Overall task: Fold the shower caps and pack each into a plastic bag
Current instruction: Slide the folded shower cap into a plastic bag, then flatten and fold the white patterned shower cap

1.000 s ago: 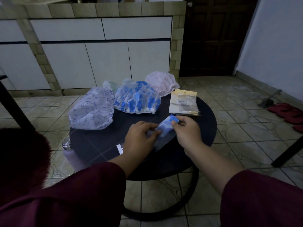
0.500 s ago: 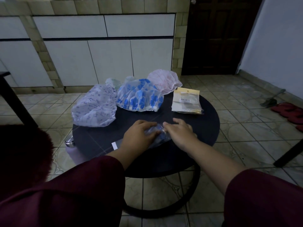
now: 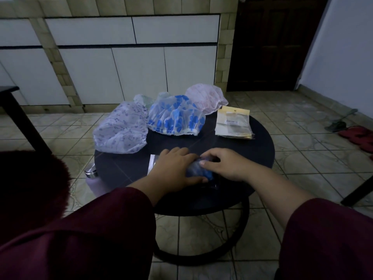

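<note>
At the near edge of the round dark surface (image 3: 252, 150), the left hand (image 3: 173, 168) lies flat, grip released, pressing a bagged blue shower cap (image 3: 198, 171). The right hand (image 3: 224, 165) touches the cap's far side; its grip I cannot tell. Behind lie a blue-flowered cap (image 3: 175, 118), a purple-print cap (image 3: 123, 132) and a pack of bags (image 3: 232, 124).

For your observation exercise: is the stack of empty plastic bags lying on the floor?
No, the stack of empty plastic bags lies on the round black table, right of the blue-patterned shower cap.
</note>
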